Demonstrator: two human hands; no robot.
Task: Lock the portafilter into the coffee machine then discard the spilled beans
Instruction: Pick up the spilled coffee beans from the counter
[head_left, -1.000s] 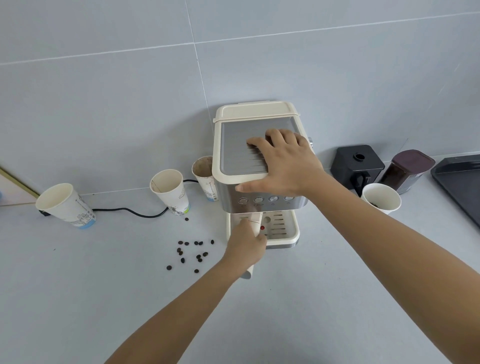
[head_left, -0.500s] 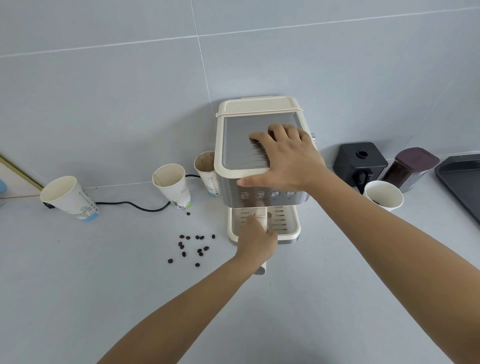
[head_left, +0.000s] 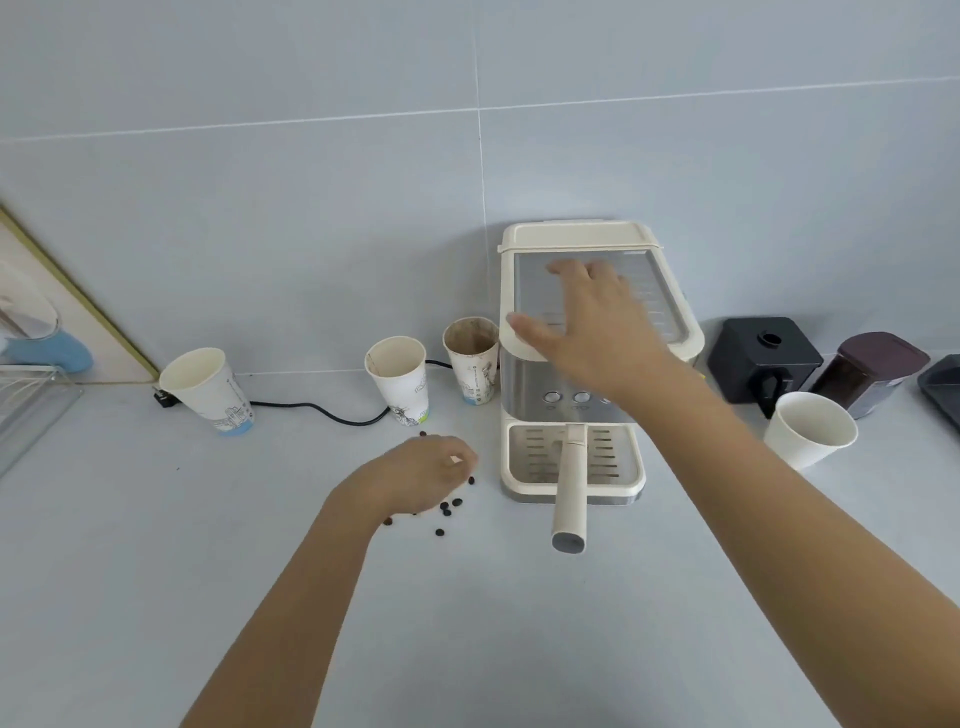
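Note:
The cream coffee machine stands against the wall. The portafilter's cream handle sticks straight out from under its button panel, over the drip tray. My right hand hovers spread above the machine's metal top. My left hand is over the spilled coffee beans on the counter left of the machine, its fingers curled down among them. Whether it holds any beans is hidden. Several beans lie loose around it.
Three paper cups stand along the wall to the left, with a black cable behind them. Right of the machine are a white cup, a black grinder, a dark jar and a tray edge.
My left hand let go of the portafilter handle and moved left onto the beans. My right hand lifted off the machine's top. The handle now points straight forward.

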